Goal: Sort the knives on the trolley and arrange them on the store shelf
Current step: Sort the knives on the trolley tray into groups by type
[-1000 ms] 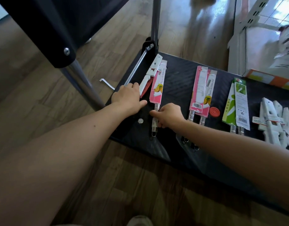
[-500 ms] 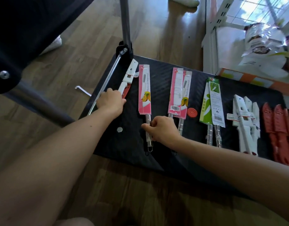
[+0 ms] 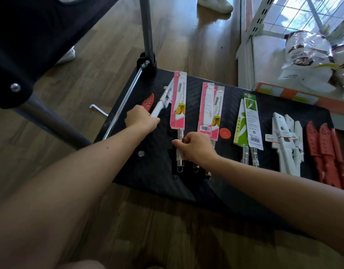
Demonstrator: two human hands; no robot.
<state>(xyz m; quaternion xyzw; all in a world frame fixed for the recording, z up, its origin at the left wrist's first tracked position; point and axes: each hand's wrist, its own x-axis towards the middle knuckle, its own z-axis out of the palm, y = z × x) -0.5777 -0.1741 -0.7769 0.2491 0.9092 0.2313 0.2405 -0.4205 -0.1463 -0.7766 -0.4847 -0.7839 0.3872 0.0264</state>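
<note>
Knives lie in a row on the black trolley deck (image 3: 157, 167). My left hand (image 3: 141, 119) grips the handle of a white knife (image 3: 163, 100) at the deck's left edge, with a red knife (image 3: 148, 101) just left of it. My right hand (image 3: 196, 147) pinches the steel handle of a pink-sleeved knife (image 3: 178, 101). To the right lie two more pink-sleeved knives (image 3: 211, 109), two green-sleeved knives (image 3: 248, 121), a bundle of white knives (image 3: 287, 144) and red knives (image 3: 326, 152).
A small red disc (image 3: 225, 133) lies between the pink and green packs. The trolley's steel post (image 3: 147, 28) rises at the far left corner, a dark upper frame (image 3: 31, 45) at left. A white shelf unit (image 3: 264, 45) with bagged goods stands right. Someone's shoes (image 3: 215, 3) are beyond.
My left hand has pulled the white knife out and angled it, exposing the red knife beside it. My right hand stays on the pink-sleeved knife's handle, which moved right toward the other pink packs.
</note>
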